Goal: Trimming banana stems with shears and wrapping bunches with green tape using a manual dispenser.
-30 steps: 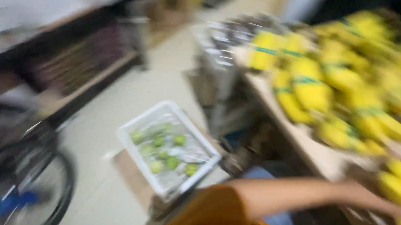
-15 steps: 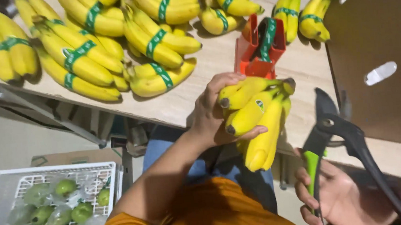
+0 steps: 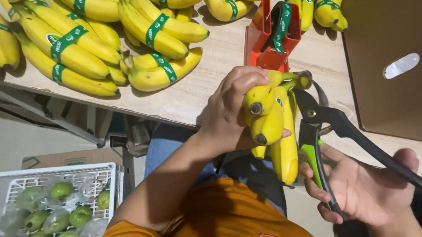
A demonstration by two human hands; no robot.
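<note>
Over the table edge (image 3: 191, 110), head view: left hand (image 3: 227, 112) clenched round one banana bunch (image 3: 272, 124), at least four fingers of fruit, long axis near vertical, stem (image 3: 302, 78) up-right. Right hand (image 3: 367, 192) grasps one pair of pruning shears (image 3: 328, 126), blades parted beside the stem, just right of the bunch. Right hand nearer the stem. One red tape dispenser (image 3: 272, 39) behind.

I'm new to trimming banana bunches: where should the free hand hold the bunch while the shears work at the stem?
Probably as the left hand does: wrapped around the fruit bodies of the banana bunch from the left, below the crown. That leaves the stem end clear for the pruning shears in the right hand.
</note>
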